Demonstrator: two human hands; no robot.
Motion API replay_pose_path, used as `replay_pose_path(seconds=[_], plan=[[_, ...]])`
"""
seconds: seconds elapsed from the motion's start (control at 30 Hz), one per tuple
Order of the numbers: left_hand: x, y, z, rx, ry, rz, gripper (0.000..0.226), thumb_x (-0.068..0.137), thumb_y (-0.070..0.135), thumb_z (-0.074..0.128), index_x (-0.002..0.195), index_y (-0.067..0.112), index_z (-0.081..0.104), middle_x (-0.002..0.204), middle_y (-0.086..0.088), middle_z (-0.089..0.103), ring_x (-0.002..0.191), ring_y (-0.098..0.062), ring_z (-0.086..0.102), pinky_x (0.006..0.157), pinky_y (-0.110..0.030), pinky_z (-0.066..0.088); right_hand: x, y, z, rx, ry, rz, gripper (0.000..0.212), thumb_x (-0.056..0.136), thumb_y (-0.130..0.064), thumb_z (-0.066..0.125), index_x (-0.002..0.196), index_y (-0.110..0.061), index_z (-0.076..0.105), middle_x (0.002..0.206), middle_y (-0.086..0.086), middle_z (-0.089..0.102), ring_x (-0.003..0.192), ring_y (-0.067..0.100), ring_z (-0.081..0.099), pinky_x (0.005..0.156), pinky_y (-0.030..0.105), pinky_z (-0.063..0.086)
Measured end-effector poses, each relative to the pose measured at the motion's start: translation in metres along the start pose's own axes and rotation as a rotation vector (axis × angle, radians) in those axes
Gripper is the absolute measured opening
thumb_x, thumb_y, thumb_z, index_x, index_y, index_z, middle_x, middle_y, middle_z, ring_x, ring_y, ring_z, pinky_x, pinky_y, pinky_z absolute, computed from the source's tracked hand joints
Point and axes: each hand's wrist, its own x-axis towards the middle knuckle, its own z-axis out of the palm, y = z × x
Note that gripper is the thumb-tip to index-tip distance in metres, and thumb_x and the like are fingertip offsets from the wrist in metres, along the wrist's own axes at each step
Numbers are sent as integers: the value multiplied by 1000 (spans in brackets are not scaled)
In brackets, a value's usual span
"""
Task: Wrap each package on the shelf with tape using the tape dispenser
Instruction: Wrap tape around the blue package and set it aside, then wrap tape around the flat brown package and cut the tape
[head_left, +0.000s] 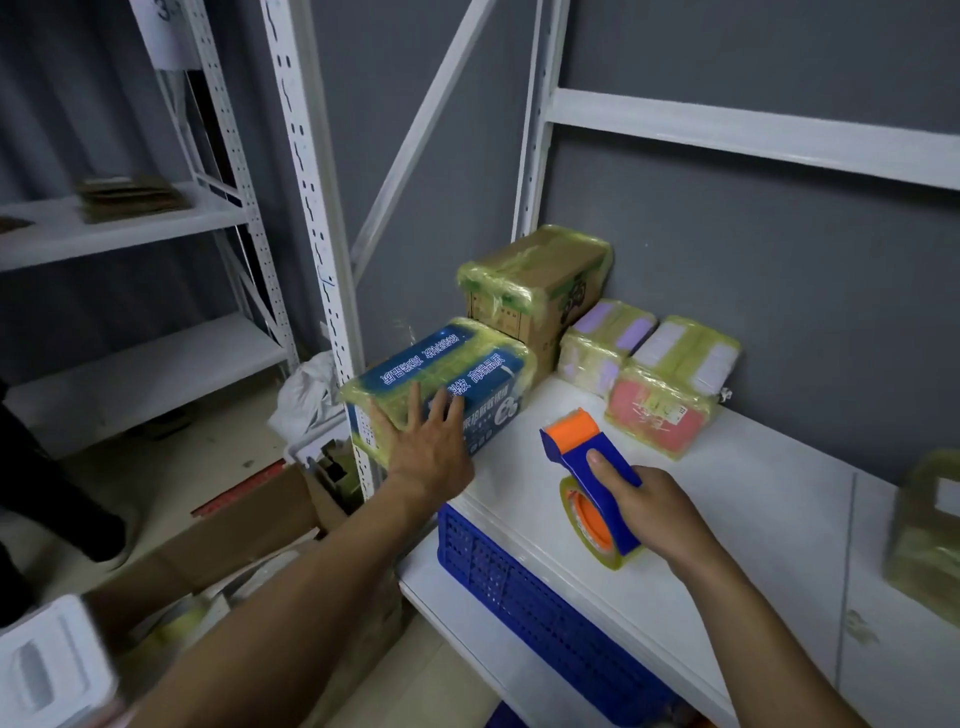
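Blue tape dispenser (592, 467) with orange roller and yellowish tape; blue package (441, 384) with white lettering — yellow-tinted wrap; brown box (535, 291) upper centre; pink package (660, 421); white shelf (753, 519) — blue perforated crate (519, 587).

Your left hand (423, 449) stretches forward, fingers straight and spread; your right hand (649, 512) grips the tape dispenser (571, 449), thumb on top.

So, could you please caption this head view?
Left hand rests on taped blue package on shelf; right hand grips tape dispenser.
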Motion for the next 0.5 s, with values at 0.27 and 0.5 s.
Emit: replay_pose_path(seconds=[0.27, 0.5], plan=[[-5, 94, -3, -271, 113, 449, 40, 96, 42, 53, 135, 34, 60, 150, 13, 47, 144, -14, 35, 122, -56, 15, -33, 36, -53, 144, 204, 148, 59, 94, -65, 53, 90, -8, 68, 80, 8, 73, 74, 24, 71, 64, 32, 51], [2, 229, -10, -266, 109, 782, 41, 98, 38, 53, 137, 28, 59, 148, 8, 51, 140, -17, 42, 124, -46, 10, -69, 73, -136, 247, 485, 219, 55, 85, -63, 66, 81, -8, 67, 70, 7, 70, 65, 21, 66, 60, 30, 45]])
